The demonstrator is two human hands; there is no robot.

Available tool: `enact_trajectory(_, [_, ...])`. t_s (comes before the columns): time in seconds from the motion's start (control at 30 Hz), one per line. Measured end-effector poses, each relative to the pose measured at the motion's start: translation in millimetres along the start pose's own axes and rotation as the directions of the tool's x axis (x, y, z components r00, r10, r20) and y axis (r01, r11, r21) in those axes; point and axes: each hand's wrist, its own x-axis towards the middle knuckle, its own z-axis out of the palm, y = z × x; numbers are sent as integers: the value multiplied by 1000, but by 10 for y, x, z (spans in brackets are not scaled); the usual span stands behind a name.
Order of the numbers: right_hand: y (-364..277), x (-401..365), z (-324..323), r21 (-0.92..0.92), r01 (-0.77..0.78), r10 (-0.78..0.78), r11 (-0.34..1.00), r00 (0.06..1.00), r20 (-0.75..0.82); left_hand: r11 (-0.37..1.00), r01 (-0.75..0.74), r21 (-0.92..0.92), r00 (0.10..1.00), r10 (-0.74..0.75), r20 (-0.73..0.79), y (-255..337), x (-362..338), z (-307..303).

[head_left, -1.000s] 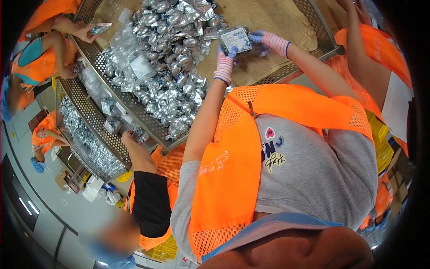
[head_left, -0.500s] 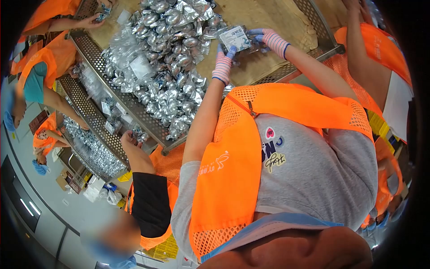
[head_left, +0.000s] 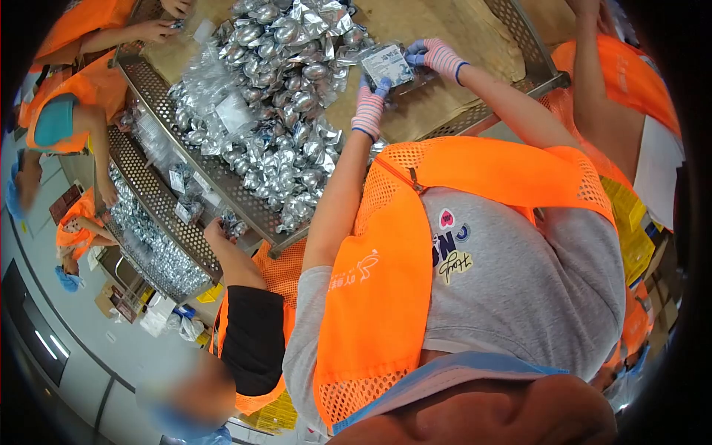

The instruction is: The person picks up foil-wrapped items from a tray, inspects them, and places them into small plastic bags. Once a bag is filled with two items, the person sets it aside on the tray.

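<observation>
Printed plastic packet [head_left: 387, 65] is up over the worktable, right by the edge of a big heap of silver foil packs [head_left: 300, 100]. It's tilted so the white-and-blue printed side faces the camera, and there's some shiny clear wrap around its right edge.

The person's left hand [head_left: 370, 104], in a bluish glove with pink and white stripes, has the lower left corner pinched, thumb lying over the front. The right hand [head_left: 437, 58], same kind of glove, is up at the right edge with its fingers bent. Can't really tell if that one is gripping the wrap or just touching it, the fingertips get lost there.

Under both hands is a wrinkly brown paper sheet [head_left: 463, 33] lining the table, with a perforated metal rim [head_left: 535, 37] running along the side. Over on the left, some clear plastic bags [head_left: 233, 111] are mixed in with the foil stuff.

Past that sits a second perforated metal bin [head_left: 194, 256], pretty full of small silver pieces [head_left: 159, 248]. A co-worker with a black sleeve [head_left: 254, 340] has a hand near the table's corner, and another co-worker's hand [head_left: 157, 31] is at the far left edge.
</observation>
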Motion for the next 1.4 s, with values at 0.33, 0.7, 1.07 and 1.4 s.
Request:
enact_trajectory(0.33, [74, 109, -54, 89, -143, 135, 986, 986, 94, 995, 34, 98, 999, -33, -20, -88, -6, -53])
enact_trajectory(0.7, [97, 72, -6, 120, -72, 65, 990, 996, 62, 984, 179, -11, 969, -179, -169, -141, -60, -309])
enact_trajectory(1.07, [70, 56, 5, 0, -33, 33, 999, 997, 63, 697, 95, 711, 992, -10, -123, 180, 156, -352])
enact_trajectory(1.4, [-46, -116, -103, 63, -89, 85, 994, 994, 66, 982, 133, 131, 991, -130, -31, 278, -110, -256])
